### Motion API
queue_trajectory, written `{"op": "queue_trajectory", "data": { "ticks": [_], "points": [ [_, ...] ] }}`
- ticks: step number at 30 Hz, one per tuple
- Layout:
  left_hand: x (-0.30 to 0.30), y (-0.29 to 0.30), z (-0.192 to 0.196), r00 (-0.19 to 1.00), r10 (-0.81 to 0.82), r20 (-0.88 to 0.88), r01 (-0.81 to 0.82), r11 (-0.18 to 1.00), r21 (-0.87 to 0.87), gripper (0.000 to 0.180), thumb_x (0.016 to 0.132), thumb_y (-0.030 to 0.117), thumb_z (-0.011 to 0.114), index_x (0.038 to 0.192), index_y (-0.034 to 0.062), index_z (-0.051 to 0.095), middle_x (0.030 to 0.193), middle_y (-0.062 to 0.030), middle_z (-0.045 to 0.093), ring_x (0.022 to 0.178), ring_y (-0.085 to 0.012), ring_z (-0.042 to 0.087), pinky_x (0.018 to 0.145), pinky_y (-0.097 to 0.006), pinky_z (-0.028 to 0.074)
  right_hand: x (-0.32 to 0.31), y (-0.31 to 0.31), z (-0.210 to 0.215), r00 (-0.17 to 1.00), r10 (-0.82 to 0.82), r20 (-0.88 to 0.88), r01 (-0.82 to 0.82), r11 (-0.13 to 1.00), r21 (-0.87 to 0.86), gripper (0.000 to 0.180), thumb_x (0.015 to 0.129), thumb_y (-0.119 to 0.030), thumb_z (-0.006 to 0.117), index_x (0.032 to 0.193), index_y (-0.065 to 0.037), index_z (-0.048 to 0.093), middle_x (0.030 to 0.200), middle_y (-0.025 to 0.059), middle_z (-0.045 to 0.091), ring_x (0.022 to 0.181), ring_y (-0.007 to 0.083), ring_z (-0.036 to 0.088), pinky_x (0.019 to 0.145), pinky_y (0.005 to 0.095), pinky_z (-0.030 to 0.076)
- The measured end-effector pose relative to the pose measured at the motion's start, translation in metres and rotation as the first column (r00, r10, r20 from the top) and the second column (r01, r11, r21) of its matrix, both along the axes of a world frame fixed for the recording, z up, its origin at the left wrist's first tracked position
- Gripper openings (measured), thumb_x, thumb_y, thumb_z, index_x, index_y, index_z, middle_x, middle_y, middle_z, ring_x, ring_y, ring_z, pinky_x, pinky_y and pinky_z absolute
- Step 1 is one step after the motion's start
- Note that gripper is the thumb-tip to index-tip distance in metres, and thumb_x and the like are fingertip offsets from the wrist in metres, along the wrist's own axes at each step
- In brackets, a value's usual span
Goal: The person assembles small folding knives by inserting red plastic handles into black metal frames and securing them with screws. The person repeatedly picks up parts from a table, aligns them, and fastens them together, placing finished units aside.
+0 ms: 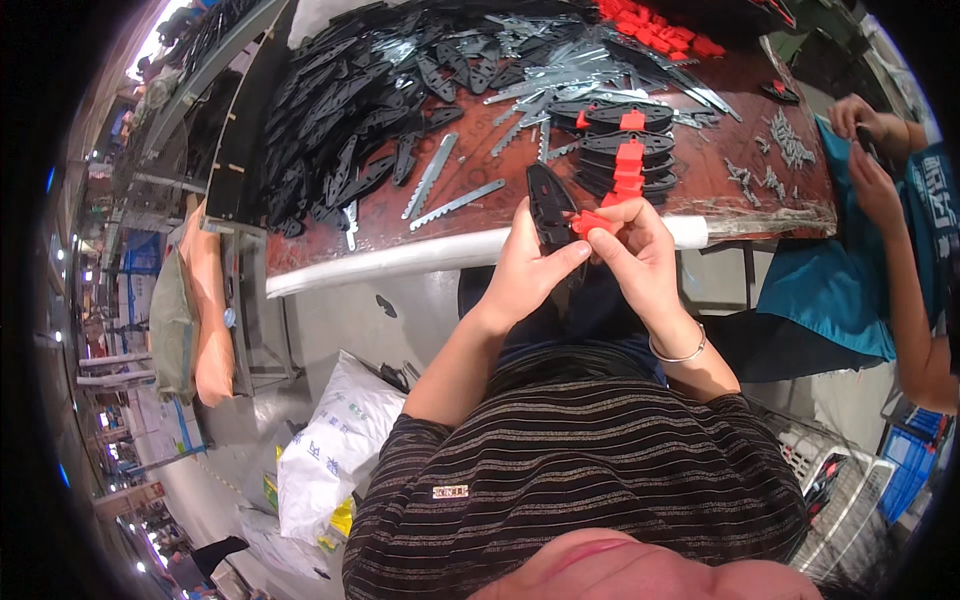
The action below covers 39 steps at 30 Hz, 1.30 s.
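In front of my body, just past the table's near edge, my left hand (527, 268) grips a black plastic handle shell (549, 200) standing nearly upright. Between the thumb and fingers of my right hand (643, 258) is a small red plastic piece (590, 222), which meets the shell's lower right side. Whether it is seated in the shell I cannot tell. Right beyond my hands lies a stack of black handles (600, 150) with red pieces (629, 160) on them. Flat toothed metal blades (432, 178) lie loose to the left of the stack.
A large heap of black handle shells (340, 130) covers the table's left side. More blades (575, 72) and red pieces (660, 28) lie at the back. Small metal pins (785, 150) are scattered at right, near a co-worker's hands (872, 150). White padding (380, 262) lines the near edge.
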<state>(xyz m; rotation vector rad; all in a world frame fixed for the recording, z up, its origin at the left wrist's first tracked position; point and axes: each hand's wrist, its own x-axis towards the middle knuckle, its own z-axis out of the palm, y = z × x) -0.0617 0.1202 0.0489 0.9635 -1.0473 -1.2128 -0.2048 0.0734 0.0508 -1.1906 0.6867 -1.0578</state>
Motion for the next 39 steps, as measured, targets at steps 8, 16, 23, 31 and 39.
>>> {"op": "queue_trajectory", "data": {
  "ticks": [8, 16, 23, 31, 39],
  "points": [
    [0.000, -0.014, 0.008, 0.978, -0.142, 0.151, 0.128, 0.987, 0.097, 0.052, 0.085, 0.010, 0.062, 0.123, -0.0019, 0.029, 0.112, -0.0095, 0.050, 0.101, -0.0127, 0.049, 0.087, -0.028, 0.043, -0.015, -0.008, -0.009, 0.999, 0.040, 0.007, -0.040, 0.999, -0.004, 0.019, 0.082, -0.005, 0.065, 0.096, -0.002, 0.053, 0.078, -0.0004, 0.055, 0.067, 0.0056, 0.052, 0.061, 0.0207, 0.044],
    [-0.014, -0.022, -0.002, 0.971, -0.177, -0.161, 0.196, 0.975, 0.108, 0.052, 0.084, 0.009, 0.063, 0.126, 0.0006, 0.033, 0.114, -0.0060, 0.050, 0.103, -0.0116, 0.049, 0.091, -0.030, 0.041, -0.026, -0.028, -0.005, 0.991, 0.055, 0.123, -0.049, 0.997, -0.058, 0.041, 0.088, -0.024, 0.059, 0.120, -0.002, 0.045, 0.097, 0.0055, 0.056, 0.090, 0.0110, 0.053, 0.081, 0.0265, 0.043],
    [-0.023, -0.018, -0.004, 0.938, -0.343, 0.049, 0.334, 0.933, 0.130, 0.054, 0.088, 0.011, 0.058, 0.133, 0.0008, 0.030, 0.120, -0.0031, 0.042, 0.110, -0.0118, 0.042, 0.094, -0.030, 0.037, -0.008, -0.027, 0.003, 0.939, 0.221, 0.264, -0.232, 0.973, 0.012, 0.046, 0.094, -0.034, 0.042, 0.123, 0.001, 0.041, 0.097, 0.0128, 0.052, 0.092, 0.0210, 0.054, 0.085, 0.0322, 0.043],
    [-0.031, -0.016, -0.001, 0.914, -0.363, -0.182, 0.400, 0.883, 0.245, 0.055, 0.091, 0.012, 0.049, 0.138, 0.0022, 0.022, 0.113, -0.0039, 0.044, 0.101, -0.0113, 0.046, 0.080, -0.026, 0.044, 0.004, -0.021, -0.006, 0.956, -0.071, 0.284, 0.055, 0.996, 0.065, 0.027, 0.095, -0.024, 0.041, 0.100, 0.001, 0.050, 0.073, 0.0080, 0.050, 0.071, 0.0180, 0.056, 0.067, 0.0293, 0.047],
    [-0.036, -0.031, -0.008, 0.909, -0.342, -0.240, 0.383, 0.912, 0.151, 0.058, 0.087, 0.006, 0.053, 0.136, 0.0017, 0.024, 0.108, -0.0076, 0.048, 0.088, -0.0142, 0.053, 0.071, -0.028, 0.050, 0.006, -0.037, 0.001, 0.931, -0.150, 0.334, 0.124, 0.988, 0.097, 0.021, 0.095, -0.020, 0.041, 0.088, -0.002, 0.048, 0.069, 0.0081, 0.052, 0.065, 0.0186, 0.057, 0.063, 0.0297, 0.048]
  ]
}}
